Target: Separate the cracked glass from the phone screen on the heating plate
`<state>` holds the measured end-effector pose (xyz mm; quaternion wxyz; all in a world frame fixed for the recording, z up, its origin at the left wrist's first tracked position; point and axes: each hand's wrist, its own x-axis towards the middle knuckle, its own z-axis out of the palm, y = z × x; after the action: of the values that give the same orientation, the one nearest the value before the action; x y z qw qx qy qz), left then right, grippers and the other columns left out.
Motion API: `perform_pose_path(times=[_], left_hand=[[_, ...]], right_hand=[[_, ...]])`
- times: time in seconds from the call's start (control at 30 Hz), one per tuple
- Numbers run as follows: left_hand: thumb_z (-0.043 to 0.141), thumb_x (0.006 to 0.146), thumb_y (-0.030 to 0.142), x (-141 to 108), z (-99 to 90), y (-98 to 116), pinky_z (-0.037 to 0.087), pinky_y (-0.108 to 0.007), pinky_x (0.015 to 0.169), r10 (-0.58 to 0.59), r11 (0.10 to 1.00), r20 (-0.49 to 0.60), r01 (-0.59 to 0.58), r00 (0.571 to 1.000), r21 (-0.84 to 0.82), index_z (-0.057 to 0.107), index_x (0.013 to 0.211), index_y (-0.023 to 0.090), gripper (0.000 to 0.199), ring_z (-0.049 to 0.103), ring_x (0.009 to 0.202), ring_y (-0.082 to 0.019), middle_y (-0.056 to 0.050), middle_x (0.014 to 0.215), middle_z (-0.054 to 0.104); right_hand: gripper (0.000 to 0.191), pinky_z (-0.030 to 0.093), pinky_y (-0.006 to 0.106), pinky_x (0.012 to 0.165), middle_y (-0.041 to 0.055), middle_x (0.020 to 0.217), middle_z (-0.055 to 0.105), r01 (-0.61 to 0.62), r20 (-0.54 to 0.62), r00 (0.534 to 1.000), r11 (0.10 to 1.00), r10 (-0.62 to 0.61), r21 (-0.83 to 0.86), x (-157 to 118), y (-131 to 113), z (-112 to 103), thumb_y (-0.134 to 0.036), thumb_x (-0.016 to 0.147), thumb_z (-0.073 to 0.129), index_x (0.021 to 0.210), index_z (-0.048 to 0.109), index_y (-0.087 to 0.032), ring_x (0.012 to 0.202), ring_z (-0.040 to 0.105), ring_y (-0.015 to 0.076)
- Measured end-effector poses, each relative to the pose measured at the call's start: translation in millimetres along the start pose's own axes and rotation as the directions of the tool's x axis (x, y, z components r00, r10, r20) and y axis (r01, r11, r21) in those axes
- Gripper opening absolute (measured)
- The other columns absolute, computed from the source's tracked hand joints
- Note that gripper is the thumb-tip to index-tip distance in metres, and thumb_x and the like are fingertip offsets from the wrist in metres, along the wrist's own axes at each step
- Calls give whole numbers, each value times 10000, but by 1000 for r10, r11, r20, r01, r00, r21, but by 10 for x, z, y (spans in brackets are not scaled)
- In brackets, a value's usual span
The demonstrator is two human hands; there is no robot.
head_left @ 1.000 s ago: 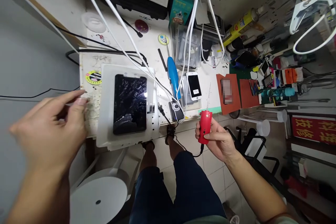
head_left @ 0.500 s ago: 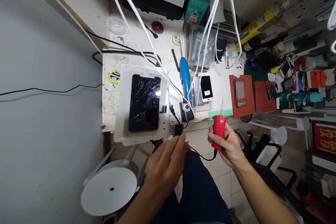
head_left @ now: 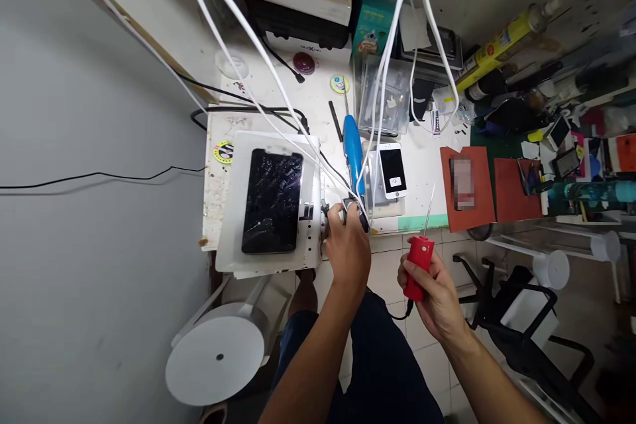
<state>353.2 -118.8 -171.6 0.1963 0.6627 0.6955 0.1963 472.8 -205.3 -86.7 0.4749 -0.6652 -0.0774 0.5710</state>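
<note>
My right hand (head_left: 434,288) is wrapped round a red handheld tool (head_left: 419,267) with a thin metal shaft pointing up and a black cord at its base. At the table's front edge, my left hand (head_left: 348,245) has its fingers bent over a small black device (head_left: 362,217) with white cables; what the fingertips grip is hidden. To its left a dark tablet with a cracked-looking screen (head_left: 273,202) lies on a pale sheet (head_left: 231,212). Behind my left hand lies a blue-handled tool (head_left: 353,146), and a white phone (head_left: 393,171) rests to the right of that.
Clear plastic boxes (head_left: 385,96) and stacked boxes stand at the back. White cables hang across the view. Brown mats (head_left: 484,192) lie on the right, near a yellow can (head_left: 507,43). A white round stool (head_left: 216,354) stands below the table at left.
My left hand has moved up and right from over my lap to the black device at the table edge. The view has shifted slightly; my right hand still holds the red tool.
</note>
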Motion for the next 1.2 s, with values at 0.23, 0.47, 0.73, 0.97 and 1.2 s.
perform_pose_path(times=[0.23, 0.47, 0.73, 0.97, 1.2], left_hand=[[532, 1069, 147, -1, 43, -86, 629, -317, 688, -1, 1000, 8, 1, 1000, -13, 767, 1254, 221, 308, 784, 1069, -288, -161, 1360, 703], [547, 1089, 196, -49, 4, -86, 669, -334, 701, 49, 998, -31, -51, 998, -38, 711, 1362, 205, 319, 800, 1029, -275, -180, 1396, 700], [663, 1024, 127, -668, -1116, -340, 689, -248, 767, 311, 907, -93, -325, 946, -269, 671, 1436, 303, 448, 824, 954, -174, -64, 1186, 826], [680, 994, 35, 462, -2011, -1193, 611, -455, 1110, 483, 829, -157, -507, 862, -236, 690, 1368, 252, 433, 701, 1282, -246, -51, 1292, 793], [564, 1067, 107, 952, -1821, -1385, 295, -729, 1351, 718, 688, 124, -670, 685, -278, 663, 1396, 221, 362, 325, 1662, -370, -22, 1531, 684]], right_hand=[[434, 508, 263, 665, -10, 946, 639, -8, -5, 1000, 1000, 8, -4, 15, -13, -6, -394, 829, 920, 1146, 656, -261, 715, 605, 113], [475, 486, 244, 599, -3, 891, 653, 83, 56, 996, 960, -71, -268, -11, -76, -70, -519, 906, 843, 1244, 631, -261, 688, 600, 125], [395, 437, 262, 492, -46, 757, 631, 529, 473, 847, 312, -242, -789, 52, -378, 90, -561, 953, 795, 1189, 660, -275, 525, 453, 119], [300, 526, 281, 678, 36, 982, 723, 761, 749, 581, -114, -320, -639, 179, -340, 345, -401, 1041, 733, 1258, 633, -220, 788, 679, 170], [380, 492, 286, 656, 23, 890, 686, 733, 785, 546, -288, -292, -617, 207, -368, 357, -409, 1054, 718, 1343, 625, -181, 715, 642, 160]])
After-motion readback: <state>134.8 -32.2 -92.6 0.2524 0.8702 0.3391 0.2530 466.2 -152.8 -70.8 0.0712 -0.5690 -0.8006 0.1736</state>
